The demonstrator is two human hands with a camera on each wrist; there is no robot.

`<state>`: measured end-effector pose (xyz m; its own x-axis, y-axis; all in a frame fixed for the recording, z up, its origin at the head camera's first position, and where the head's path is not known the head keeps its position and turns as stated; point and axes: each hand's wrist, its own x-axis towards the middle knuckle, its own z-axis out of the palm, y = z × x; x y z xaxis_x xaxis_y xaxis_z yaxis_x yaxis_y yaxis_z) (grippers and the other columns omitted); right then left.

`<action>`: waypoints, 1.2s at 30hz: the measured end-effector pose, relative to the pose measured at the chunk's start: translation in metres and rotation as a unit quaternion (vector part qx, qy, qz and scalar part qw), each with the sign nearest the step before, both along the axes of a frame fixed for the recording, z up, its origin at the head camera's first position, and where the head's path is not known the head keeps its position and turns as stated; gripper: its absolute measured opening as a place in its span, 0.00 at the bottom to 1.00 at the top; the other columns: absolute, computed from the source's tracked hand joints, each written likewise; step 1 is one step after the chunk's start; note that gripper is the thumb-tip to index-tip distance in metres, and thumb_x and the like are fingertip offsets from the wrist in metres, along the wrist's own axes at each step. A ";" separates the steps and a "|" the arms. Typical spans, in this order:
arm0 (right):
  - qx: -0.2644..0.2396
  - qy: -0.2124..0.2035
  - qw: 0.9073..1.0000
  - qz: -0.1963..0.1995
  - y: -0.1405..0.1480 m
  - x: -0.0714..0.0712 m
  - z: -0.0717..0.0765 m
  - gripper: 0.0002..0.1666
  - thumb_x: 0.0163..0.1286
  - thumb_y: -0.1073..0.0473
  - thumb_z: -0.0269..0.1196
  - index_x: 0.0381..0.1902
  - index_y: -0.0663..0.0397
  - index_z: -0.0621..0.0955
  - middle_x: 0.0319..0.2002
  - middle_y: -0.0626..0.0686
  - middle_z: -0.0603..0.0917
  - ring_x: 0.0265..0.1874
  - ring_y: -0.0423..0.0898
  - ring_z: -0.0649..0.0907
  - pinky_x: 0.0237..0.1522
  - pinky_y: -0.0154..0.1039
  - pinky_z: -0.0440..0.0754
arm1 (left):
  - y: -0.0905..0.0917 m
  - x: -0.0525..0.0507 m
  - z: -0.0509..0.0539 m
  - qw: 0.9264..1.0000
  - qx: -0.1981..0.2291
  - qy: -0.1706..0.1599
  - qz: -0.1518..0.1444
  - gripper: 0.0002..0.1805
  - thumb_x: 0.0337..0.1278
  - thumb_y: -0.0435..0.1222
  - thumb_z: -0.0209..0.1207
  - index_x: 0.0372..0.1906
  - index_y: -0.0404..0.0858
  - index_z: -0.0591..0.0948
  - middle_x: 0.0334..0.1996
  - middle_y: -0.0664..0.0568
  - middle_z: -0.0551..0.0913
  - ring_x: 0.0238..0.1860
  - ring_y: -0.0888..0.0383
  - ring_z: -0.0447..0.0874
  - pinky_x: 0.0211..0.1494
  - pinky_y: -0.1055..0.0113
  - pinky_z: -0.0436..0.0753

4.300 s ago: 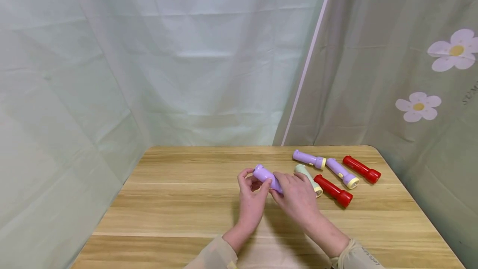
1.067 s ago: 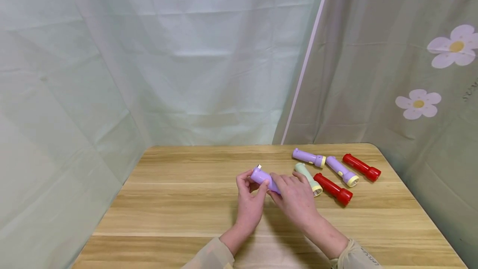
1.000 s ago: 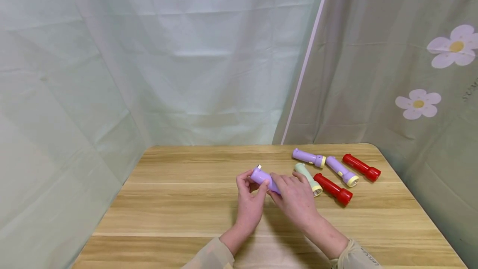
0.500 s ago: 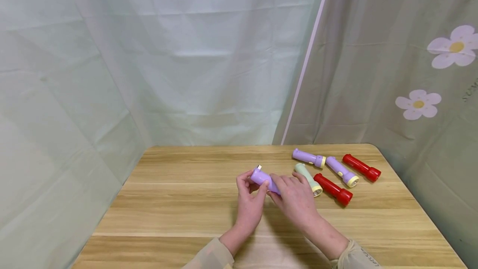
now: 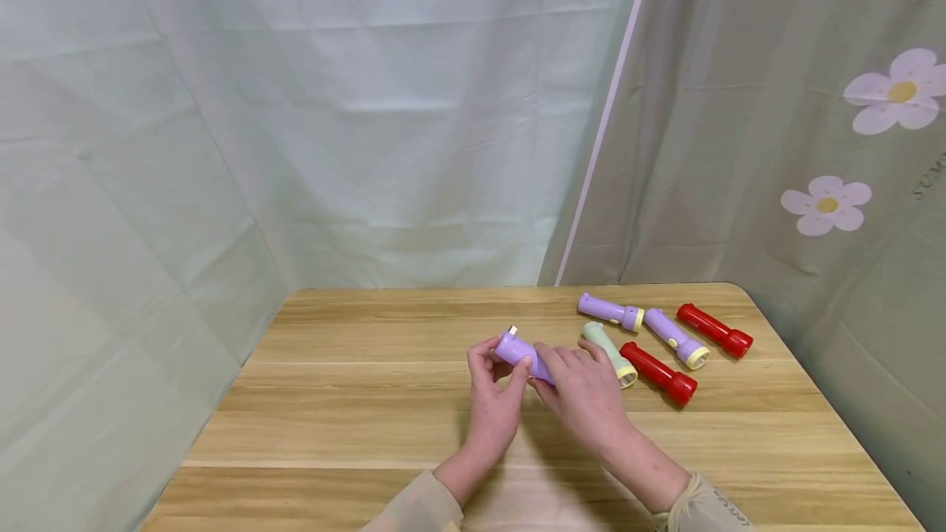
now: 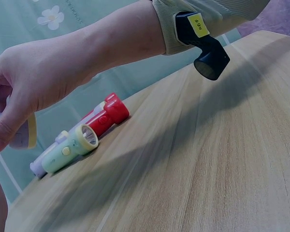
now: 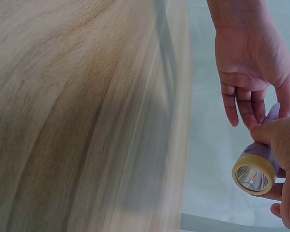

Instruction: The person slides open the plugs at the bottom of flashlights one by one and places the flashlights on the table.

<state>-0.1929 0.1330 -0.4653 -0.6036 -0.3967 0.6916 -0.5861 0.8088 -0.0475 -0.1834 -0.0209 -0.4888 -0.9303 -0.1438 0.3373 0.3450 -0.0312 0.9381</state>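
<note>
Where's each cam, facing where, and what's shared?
Head: worn on the head, facing forward and down at the table; left hand and right hand show.
Left wrist: on the left wrist, facing across the table; right hand and right forearm show.
Right wrist: on the right wrist, facing the lens end of the held purple flashlight; both hands show.
Shared by head and left wrist: held purple flashlight, mint flashlight.
</note>
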 end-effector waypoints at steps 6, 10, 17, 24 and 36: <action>0.002 -0.006 1.000 -0.001 0.000 0.001 0.000 0.31 0.55 0.53 0.80 0.56 0.53 0.83 0.39 0.52 0.89 0.37 0.53 0.88 0.60 0.59 0.74 | 0.000 0.000 0.000 1.000 0.002 -0.005 -0.005 0.27 0.67 0.37 0.66 0.64 0.46 0.66 0.50 0.46 0.78 0.50 0.50 0.79 0.50 0.65 0.83; 0.005 -0.010 1.000 -0.004 0.000 0.001 0.000 0.32 0.55 0.52 0.80 0.56 0.53 0.83 0.40 0.52 0.89 0.37 0.53 0.88 0.61 0.59 0.74 | 0.000 0.000 0.000 1.000 0.005 -0.009 -0.004 0.27 0.67 0.35 0.66 0.64 0.45 0.66 0.50 0.46 0.77 0.51 0.51 0.79 0.52 0.61 0.82; 0.003 -0.008 1.000 -0.006 0.000 0.002 0.000 0.31 0.55 0.52 0.79 0.56 0.53 0.83 0.40 0.52 0.89 0.38 0.52 0.88 0.61 0.58 0.73 | 0.001 0.001 0.000 1.000 0.009 -0.009 0.000 0.29 0.66 0.32 0.66 0.65 0.44 0.66 0.51 0.46 0.76 0.51 0.49 0.78 0.53 0.58 0.81; 0.005 -0.008 1.000 -0.008 0.000 0.002 -0.001 0.31 0.56 0.51 0.79 0.56 0.52 0.83 0.40 0.52 0.89 0.38 0.52 0.88 0.61 0.58 0.73 | 0.000 0.000 -0.003 1.000 -0.001 -0.005 0.000 0.27 0.67 0.36 0.66 0.64 0.46 0.67 0.50 0.47 0.77 0.51 0.51 0.78 0.55 0.58 0.80; 0.007 -0.009 1.000 -0.005 0.000 0.001 -0.001 0.32 0.55 0.52 0.79 0.57 0.52 0.83 0.40 0.52 0.89 0.37 0.52 0.88 0.60 0.59 0.75 | 0.001 0.000 -0.002 1.000 0.003 -0.016 0.003 0.28 0.66 0.32 0.66 0.65 0.44 0.66 0.51 0.46 0.77 0.51 0.51 0.78 0.56 0.57 0.80</action>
